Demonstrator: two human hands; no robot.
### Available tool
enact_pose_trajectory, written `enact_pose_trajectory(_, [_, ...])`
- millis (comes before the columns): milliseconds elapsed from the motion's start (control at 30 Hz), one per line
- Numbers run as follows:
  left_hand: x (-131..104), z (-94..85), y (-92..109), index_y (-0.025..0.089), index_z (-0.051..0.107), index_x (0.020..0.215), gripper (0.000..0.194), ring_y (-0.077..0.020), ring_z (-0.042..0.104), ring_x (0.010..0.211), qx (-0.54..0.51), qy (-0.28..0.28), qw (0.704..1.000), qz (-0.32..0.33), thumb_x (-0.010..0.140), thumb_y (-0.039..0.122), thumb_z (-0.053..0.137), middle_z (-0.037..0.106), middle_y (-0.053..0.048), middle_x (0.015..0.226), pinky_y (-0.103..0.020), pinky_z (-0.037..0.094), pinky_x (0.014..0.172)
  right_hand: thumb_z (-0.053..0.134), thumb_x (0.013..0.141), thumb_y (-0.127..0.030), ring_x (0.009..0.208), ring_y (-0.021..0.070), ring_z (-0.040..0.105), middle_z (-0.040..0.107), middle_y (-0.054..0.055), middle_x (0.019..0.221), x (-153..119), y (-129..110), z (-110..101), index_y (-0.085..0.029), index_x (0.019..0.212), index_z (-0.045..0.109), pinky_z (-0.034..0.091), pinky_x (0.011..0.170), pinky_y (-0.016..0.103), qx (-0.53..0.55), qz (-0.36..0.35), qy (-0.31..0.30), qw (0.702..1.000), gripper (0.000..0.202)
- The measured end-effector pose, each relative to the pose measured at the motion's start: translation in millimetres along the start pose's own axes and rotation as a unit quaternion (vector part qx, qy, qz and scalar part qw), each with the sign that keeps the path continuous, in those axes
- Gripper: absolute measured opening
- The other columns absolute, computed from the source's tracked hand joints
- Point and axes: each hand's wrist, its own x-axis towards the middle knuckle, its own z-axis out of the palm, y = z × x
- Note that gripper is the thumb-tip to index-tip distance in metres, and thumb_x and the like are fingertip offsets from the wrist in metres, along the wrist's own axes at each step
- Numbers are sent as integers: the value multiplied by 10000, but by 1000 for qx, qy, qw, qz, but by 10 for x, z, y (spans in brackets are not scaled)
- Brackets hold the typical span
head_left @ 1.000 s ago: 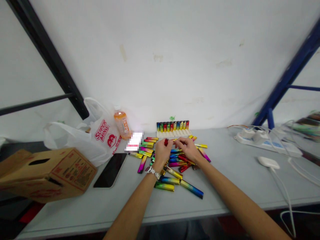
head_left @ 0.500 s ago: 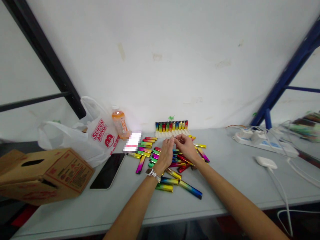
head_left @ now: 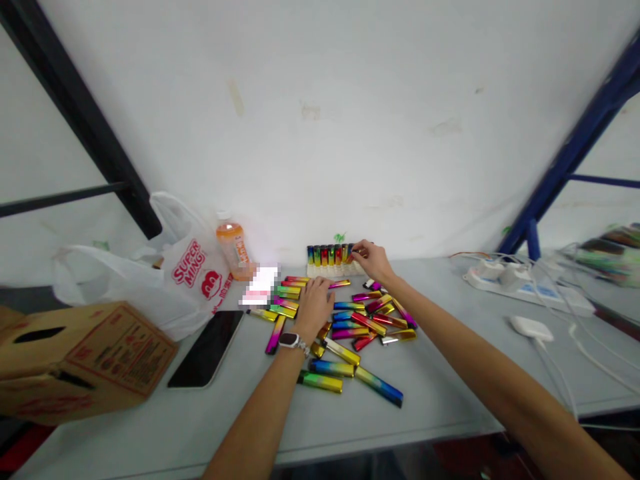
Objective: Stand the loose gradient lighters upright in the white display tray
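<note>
While your right hand [head_left: 374, 261] is at the right end of the rack [head_left: 333, 270], its thumb and fingers are bunched close together; whether they are clamped on a lighter, you cannot tell. Rack: pale, near the wall, one row of upright lighters [head_left: 324, 255], multicoloured, dark-topped. Your left hand [head_left: 316, 307]: palm down over the loose lighters [head_left: 350, 333], fingers extended, any grip beneath hidden; watch [head_left: 290, 340] on that wrist. Loose lighters: metallic, two-toned, strewn across the desk [head_left: 450, 347] in front of the rack. To your left: phone [head_left: 207, 350], bottle [head_left: 234, 252], bag [head_left: 185, 283], box [head_left: 115, 353]. To your right: power strip [head_left: 530, 288], white adapter [head_left: 532, 328] with cable.
</note>
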Motion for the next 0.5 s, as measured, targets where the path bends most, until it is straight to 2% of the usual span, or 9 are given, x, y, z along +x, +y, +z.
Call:
enact_pose_trajectory(200, [34,53,2,224,630,1176,279,-277,527,1137,29,-12,1000,1,914,225,534,635,-85,1188,-406,389,949,611,805,-148,730,156,654,725,31,793,268,105,117,-164,880,687,502,734,285,-74,-50,-63,994,108])
enact_pose_trajectory(400, [74,30,1,223,626,1211,381,-285,529,1141,56,-30,998,2,867,117,502,630,-92,1205,-417,392,929,663,783,-126,737,163,646,737,33,795,413,113,134,-151,875,741,477,741,277,-103,-47,-97,989,124])
enact_pose_trajectory(500, [95,24,-3,222,636,1194,377,-286,536,1130,61,-35,998,3,860,115,499,634,-96,1184,-419,393,923,648,812,-132,731,161,629,718,33,787,440,116,137,-147,890,758,474,760,279,-129,-42,-105,985,135])
